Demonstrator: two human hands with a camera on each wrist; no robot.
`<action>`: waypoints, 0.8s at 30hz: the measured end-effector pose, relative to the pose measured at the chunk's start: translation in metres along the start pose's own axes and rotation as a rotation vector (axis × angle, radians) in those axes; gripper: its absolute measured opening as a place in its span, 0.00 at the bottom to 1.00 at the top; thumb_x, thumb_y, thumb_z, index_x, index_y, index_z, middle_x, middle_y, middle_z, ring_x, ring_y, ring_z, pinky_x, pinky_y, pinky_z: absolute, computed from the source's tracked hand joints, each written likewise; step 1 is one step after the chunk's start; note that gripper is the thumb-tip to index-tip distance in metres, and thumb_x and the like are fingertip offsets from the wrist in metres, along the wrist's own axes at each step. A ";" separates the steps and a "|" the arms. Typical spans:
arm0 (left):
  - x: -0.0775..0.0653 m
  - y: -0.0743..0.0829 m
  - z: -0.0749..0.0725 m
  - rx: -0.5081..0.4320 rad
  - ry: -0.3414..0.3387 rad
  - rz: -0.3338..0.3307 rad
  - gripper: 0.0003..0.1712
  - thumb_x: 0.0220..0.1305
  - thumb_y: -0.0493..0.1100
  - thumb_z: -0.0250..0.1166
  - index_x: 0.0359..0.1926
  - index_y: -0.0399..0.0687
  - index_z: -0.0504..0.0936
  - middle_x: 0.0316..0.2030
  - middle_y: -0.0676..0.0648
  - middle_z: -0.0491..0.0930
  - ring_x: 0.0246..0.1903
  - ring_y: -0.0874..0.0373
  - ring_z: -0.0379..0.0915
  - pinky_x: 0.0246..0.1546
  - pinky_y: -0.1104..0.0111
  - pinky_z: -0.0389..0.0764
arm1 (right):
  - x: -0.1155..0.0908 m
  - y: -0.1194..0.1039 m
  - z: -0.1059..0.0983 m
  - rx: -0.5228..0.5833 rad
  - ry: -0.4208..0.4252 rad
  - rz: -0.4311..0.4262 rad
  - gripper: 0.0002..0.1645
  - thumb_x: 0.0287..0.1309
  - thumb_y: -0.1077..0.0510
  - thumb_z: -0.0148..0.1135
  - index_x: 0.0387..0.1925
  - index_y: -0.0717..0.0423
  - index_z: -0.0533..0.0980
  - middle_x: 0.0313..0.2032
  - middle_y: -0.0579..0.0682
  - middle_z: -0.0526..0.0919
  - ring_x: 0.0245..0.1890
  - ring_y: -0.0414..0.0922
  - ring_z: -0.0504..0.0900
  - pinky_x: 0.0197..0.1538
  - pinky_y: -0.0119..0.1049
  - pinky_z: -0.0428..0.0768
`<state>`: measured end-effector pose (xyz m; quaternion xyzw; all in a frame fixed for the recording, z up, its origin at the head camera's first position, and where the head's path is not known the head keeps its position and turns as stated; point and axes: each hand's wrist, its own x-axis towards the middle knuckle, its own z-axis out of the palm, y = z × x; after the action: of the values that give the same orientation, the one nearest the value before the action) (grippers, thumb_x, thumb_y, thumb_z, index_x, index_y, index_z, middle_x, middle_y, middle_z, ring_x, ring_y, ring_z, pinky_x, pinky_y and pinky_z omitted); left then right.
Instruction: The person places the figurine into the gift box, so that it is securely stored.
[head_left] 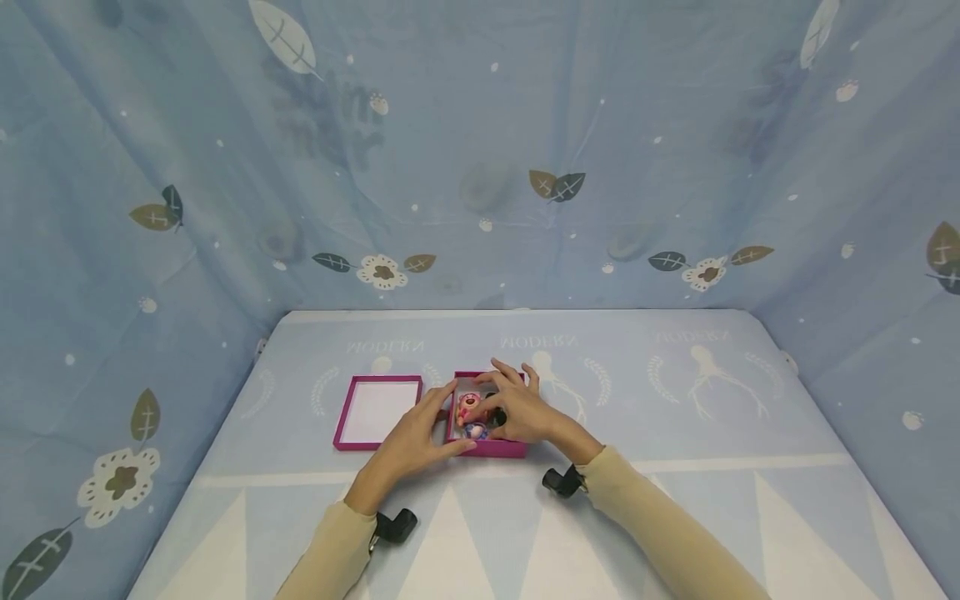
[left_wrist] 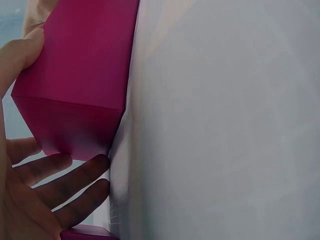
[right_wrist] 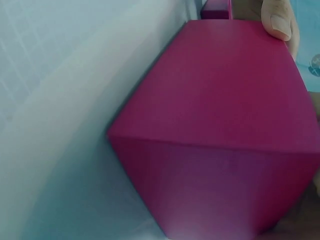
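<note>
A magenta box (head_left: 497, 450) with its top uncovered stands on the table, with small toy figures inside. Among them are a pink figure (head_left: 469, 403) and a blue-and-white one (head_left: 476, 431). My left hand (head_left: 411, 440) holds the box's left end; in the left wrist view its thumb (left_wrist: 34, 47) is at the rim and the spread fingers touch the side wall. Over the box, my right hand (head_left: 523, 412) reaches in with curled index finger and thumb around a small dark-coloured toy (head_left: 498, 416), partly hidden by the fingers. The right wrist view mostly shows the box's outer walls (right_wrist: 215, 90).
Left of the box lies a shallow magenta lid (head_left: 358, 447), its white inside facing up. A pale blue patterned cloth (head_left: 675, 417) covers the table. Blue printed curtains (head_left: 480, 125) rise behind and at both sides.
</note>
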<state>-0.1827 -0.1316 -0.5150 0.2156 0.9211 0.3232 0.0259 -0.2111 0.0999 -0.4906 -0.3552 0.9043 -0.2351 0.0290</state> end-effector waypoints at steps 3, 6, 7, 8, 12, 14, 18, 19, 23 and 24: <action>0.000 0.000 0.001 -0.004 -0.001 0.002 0.60 0.50 0.73 0.68 0.77 0.58 0.52 0.70 0.45 0.64 0.66 0.44 0.66 0.63 0.43 0.70 | -0.001 0.000 -0.003 0.003 -0.028 -0.001 0.21 0.45 0.55 0.79 0.44 0.34 0.85 0.68 0.50 0.67 0.76 0.62 0.44 0.67 0.73 0.39; 0.000 0.000 0.001 -0.001 0.000 0.001 0.59 0.51 0.72 0.67 0.77 0.58 0.52 0.70 0.45 0.64 0.66 0.44 0.66 0.63 0.42 0.70 | 0.000 0.000 -0.004 0.015 -0.049 0.002 0.21 0.45 0.55 0.78 0.43 0.34 0.85 0.68 0.50 0.66 0.76 0.62 0.43 0.67 0.73 0.38; -0.001 0.000 0.001 -0.002 0.000 0.001 0.58 0.51 0.72 0.67 0.77 0.58 0.52 0.70 0.46 0.64 0.67 0.44 0.66 0.63 0.42 0.70 | 0.000 0.000 -0.004 0.020 -0.050 0.003 0.20 0.46 0.55 0.78 0.43 0.34 0.85 0.68 0.50 0.66 0.76 0.62 0.43 0.67 0.73 0.37; -0.001 0.000 0.001 -0.001 0.000 0.002 0.58 0.51 0.72 0.67 0.77 0.58 0.52 0.70 0.46 0.64 0.67 0.44 0.66 0.63 0.42 0.70 | 0.000 0.000 -0.004 0.030 -0.049 0.003 0.20 0.46 0.55 0.78 0.43 0.34 0.85 0.68 0.50 0.67 0.76 0.62 0.43 0.66 0.73 0.37; -0.001 0.000 0.000 -0.006 0.001 0.007 0.58 0.52 0.72 0.67 0.77 0.58 0.52 0.71 0.47 0.64 0.67 0.45 0.65 0.63 0.43 0.70 | 0.002 0.001 -0.005 0.081 -0.030 0.008 0.18 0.45 0.52 0.78 0.41 0.38 0.86 0.67 0.50 0.68 0.76 0.62 0.44 0.67 0.72 0.38; -0.001 -0.001 0.000 -0.004 -0.001 0.012 0.58 0.52 0.72 0.67 0.77 0.58 0.52 0.71 0.47 0.63 0.68 0.45 0.65 0.63 0.43 0.70 | 0.002 0.002 -0.005 0.114 -0.013 0.004 0.18 0.45 0.50 0.78 0.41 0.40 0.86 0.66 0.51 0.69 0.75 0.63 0.46 0.67 0.71 0.40; 0.000 -0.002 0.000 0.003 -0.002 0.021 0.59 0.52 0.73 0.67 0.77 0.57 0.52 0.71 0.47 0.63 0.68 0.45 0.65 0.63 0.44 0.70 | 0.002 0.004 -0.006 0.186 0.008 -0.012 0.20 0.45 0.49 0.78 0.43 0.44 0.85 0.65 0.52 0.71 0.75 0.64 0.47 0.67 0.69 0.42; 0.000 -0.002 0.000 0.004 -0.002 0.022 0.59 0.52 0.73 0.67 0.77 0.57 0.52 0.71 0.47 0.63 0.68 0.45 0.65 0.63 0.44 0.70 | 0.002 0.005 -0.006 0.199 0.013 -0.015 0.21 0.45 0.49 0.77 0.44 0.44 0.85 0.65 0.52 0.71 0.75 0.64 0.48 0.67 0.69 0.42; 0.000 -0.003 -0.001 -0.001 -0.007 0.023 0.59 0.51 0.73 0.66 0.77 0.57 0.52 0.71 0.47 0.63 0.68 0.46 0.65 0.63 0.45 0.70 | -0.001 0.008 -0.009 0.248 0.044 -0.018 0.23 0.46 0.49 0.77 0.47 0.46 0.85 0.65 0.52 0.71 0.74 0.63 0.50 0.67 0.68 0.46; 0.000 -0.003 -0.001 -0.002 -0.008 0.022 0.59 0.51 0.73 0.67 0.77 0.57 0.51 0.71 0.48 0.63 0.68 0.46 0.65 0.63 0.45 0.71 | -0.002 0.009 -0.010 0.256 0.055 -0.019 0.24 0.46 0.49 0.77 0.48 0.46 0.84 0.66 0.52 0.71 0.74 0.62 0.52 0.67 0.67 0.47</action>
<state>-0.1843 -0.1340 -0.5155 0.2269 0.9182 0.3237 0.0262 -0.2178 0.1107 -0.4861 -0.3508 0.8639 -0.3583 0.0473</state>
